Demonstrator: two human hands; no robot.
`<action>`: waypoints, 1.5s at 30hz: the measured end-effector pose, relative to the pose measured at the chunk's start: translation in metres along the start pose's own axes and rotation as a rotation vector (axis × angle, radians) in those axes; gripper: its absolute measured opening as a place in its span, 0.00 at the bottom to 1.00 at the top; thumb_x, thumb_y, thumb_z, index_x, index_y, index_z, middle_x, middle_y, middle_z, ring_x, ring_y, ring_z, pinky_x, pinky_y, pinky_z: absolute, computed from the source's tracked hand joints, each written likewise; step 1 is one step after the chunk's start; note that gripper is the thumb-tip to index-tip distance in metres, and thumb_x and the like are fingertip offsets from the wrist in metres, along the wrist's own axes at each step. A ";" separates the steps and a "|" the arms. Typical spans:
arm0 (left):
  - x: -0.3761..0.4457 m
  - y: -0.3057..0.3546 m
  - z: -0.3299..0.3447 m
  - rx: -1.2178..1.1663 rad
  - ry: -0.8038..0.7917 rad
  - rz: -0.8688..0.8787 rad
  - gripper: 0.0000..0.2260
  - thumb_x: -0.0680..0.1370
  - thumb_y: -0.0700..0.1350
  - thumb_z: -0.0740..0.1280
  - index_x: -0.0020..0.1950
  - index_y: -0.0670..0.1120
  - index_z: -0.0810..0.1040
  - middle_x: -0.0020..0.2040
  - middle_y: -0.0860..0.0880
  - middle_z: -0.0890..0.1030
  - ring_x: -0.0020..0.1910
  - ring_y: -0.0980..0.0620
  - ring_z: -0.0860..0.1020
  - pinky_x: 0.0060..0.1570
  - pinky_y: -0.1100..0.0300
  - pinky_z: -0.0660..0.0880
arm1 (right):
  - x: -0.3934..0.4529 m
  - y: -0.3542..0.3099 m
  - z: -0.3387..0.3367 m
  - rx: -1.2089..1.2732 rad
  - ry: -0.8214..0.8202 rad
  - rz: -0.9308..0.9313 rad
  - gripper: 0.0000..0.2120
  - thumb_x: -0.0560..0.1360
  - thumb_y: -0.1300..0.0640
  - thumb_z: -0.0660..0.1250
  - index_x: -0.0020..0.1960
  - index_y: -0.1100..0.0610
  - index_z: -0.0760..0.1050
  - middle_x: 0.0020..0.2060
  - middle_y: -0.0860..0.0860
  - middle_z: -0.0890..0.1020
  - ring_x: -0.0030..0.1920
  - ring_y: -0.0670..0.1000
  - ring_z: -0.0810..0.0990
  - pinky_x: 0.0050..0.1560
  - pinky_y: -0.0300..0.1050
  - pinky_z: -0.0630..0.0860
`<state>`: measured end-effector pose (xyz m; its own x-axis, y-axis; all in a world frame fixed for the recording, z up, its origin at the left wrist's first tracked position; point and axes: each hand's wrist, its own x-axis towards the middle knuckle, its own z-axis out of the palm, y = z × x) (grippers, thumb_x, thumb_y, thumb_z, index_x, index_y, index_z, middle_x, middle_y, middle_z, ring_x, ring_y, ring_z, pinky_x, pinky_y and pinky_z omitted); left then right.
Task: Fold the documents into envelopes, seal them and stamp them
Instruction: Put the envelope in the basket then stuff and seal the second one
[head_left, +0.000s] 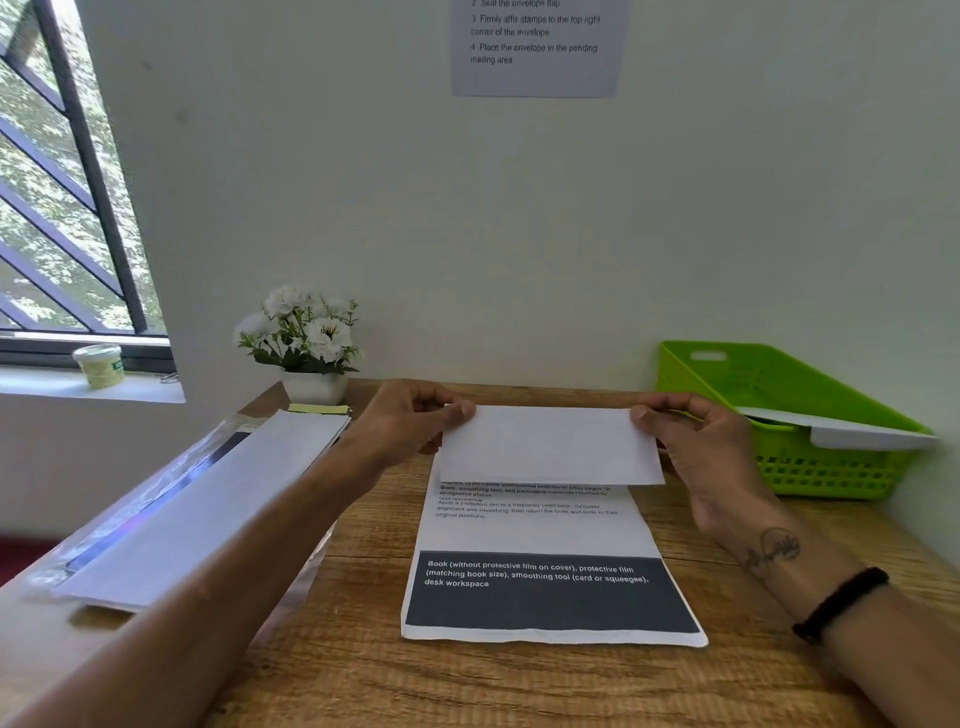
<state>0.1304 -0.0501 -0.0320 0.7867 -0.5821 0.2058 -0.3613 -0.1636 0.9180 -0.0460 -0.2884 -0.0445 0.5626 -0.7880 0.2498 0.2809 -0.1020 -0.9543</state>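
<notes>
Document (540, 545) flat on counter (519, 686); left hand (410, 426) and right hand (696, 441) fingers pinch its far edge, folding it over to fit an envelope.

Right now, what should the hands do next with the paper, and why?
Probably lower the folded top part and press a crease. The left hand and right hand pinch the paper at its far corners, bent toward the person, and the turned-over part is still lifted off the rest.
</notes>
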 end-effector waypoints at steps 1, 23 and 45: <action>0.000 0.000 0.000 -0.004 0.001 -0.004 0.07 0.79 0.49 0.74 0.52 0.47 0.87 0.47 0.47 0.88 0.42 0.56 0.83 0.39 0.65 0.78 | 0.001 -0.001 -0.001 0.004 0.020 -0.002 0.07 0.74 0.66 0.75 0.46 0.55 0.83 0.43 0.55 0.87 0.43 0.52 0.84 0.46 0.48 0.81; 0.004 -0.013 -0.015 0.566 0.331 0.296 0.11 0.80 0.54 0.71 0.56 0.49 0.85 0.50 0.53 0.87 0.47 0.58 0.83 0.50 0.55 0.83 | -0.006 0.016 -0.001 -0.496 -0.121 -0.450 0.07 0.77 0.62 0.73 0.48 0.50 0.82 0.41 0.46 0.85 0.39 0.42 0.83 0.42 0.40 0.80; 0.007 -0.035 -0.091 0.766 0.400 -0.533 0.39 0.71 0.64 0.77 0.75 0.48 0.68 0.71 0.36 0.71 0.72 0.33 0.67 0.64 0.39 0.70 | -0.014 0.012 0.000 -0.782 -0.347 -0.493 0.05 0.75 0.59 0.75 0.46 0.49 0.83 0.39 0.41 0.85 0.41 0.39 0.83 0.44 0.34 0.79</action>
<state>0.1943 0.0243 -0.0322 0.9982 0.0024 0.0600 -0.0273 -0.8723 0.4883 -0.0506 -0.2786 -0.0591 0.7528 -0.3401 0.5635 0.0227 -0.8422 -0.5387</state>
